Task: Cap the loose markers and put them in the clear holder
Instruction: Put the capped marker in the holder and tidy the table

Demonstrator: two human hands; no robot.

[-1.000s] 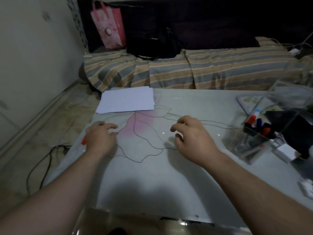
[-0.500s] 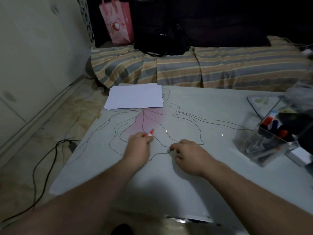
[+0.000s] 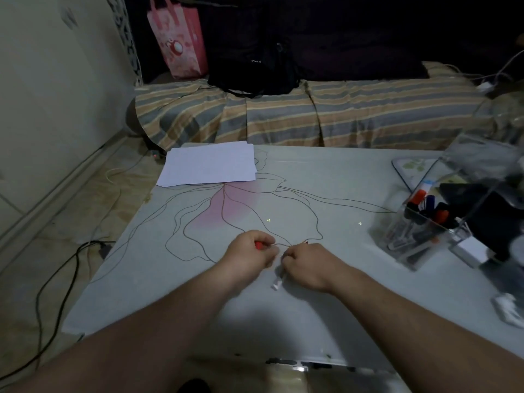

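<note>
My left hand is closed around a red marker cap, of which only a small red bit shows between the fingers. My right hand grips a white marker; its white rear end sticks out below the fist and a small red tip shows above the knuckles. Both hands sit close together over the middle of the table, almost touching. The clear holder stands at the right, with several capped markers in red, blue and black inside it.
A stack of white paper lies at the table's far left. Dark objects and a white box crowd the right edge beside the holder. A striped mattress runs behind the table. Cables trail on the floor at left.
My left hand came from the table's left side to the middle with the red cap. My right hand picked up the white marker, and the two hands closed in on each other.
</note>
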